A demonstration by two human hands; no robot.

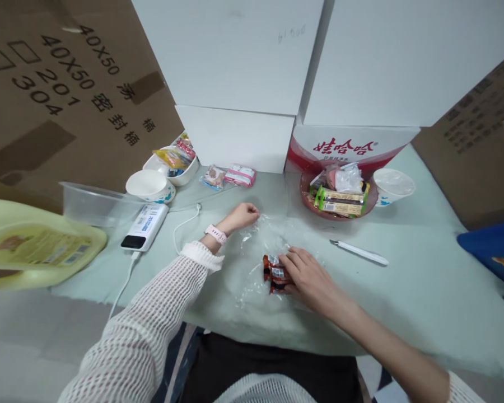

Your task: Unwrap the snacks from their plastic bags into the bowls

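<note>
A clear plastic bag [251, 285] lies spread on the table in front of me. My left hand [241, 216], with a pale watch band at the wrist, is closed in a pinch at the bag's upper edge. Lower down, my right hand [313, 278] has its fingers curled over small red-and-brown wrapped snack packets [274, 270]. These packets sit side by side at the bag; whether they are inside it or on top I cannot tell. Part of them is hidden under the right fingers.
A white utility knife [359, 252] lies to the right. Behind it stand a reddish bowl [308, 204] of wrapped snacks and a paper cup [392, 187]. On the left are a power bank [145, 226] with cables, another paper cup [151, 186], a white snack container [189, 174] and a yellow jug [37, 246].
</note>
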